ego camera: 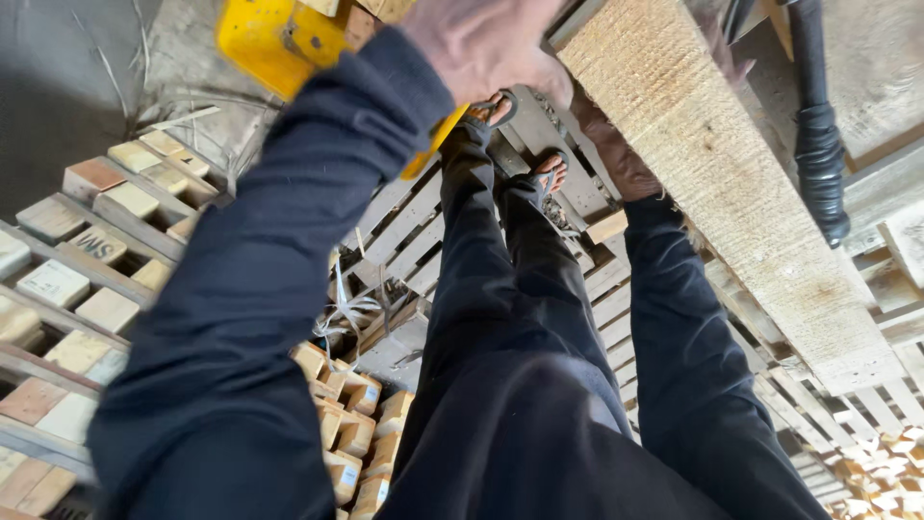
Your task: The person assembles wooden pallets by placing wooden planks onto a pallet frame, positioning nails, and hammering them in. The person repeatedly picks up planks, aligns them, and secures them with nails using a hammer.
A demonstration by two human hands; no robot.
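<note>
My left hand (pixel 486 43) is at the top of the view, closed around a yellow power tool (pixel 274 39) whose body shows on both sides of my dark sleeve. My right hand (pixel 616 154) grips the near edge of a long rough wooden plank (pixel 731 183) that runs diagonally from the top centre to the right. The fingers of that hand are partly hidden under the plank. My legs in dark trousers and my sandalled feet (pixel 525 144) stand on a wooden pallet (pixel 404 226).
Pallets with square wood blocks (pixel 96 250) lie at the left. More short blocks (pixel 356 424) are stacked at the bottom centre, with loose white strapping (pixel 346 313) beside them. A black hose (pixel 818 125) hangs at the top right. Slatted pallets (pixel 866 404) fill the right.
</note>
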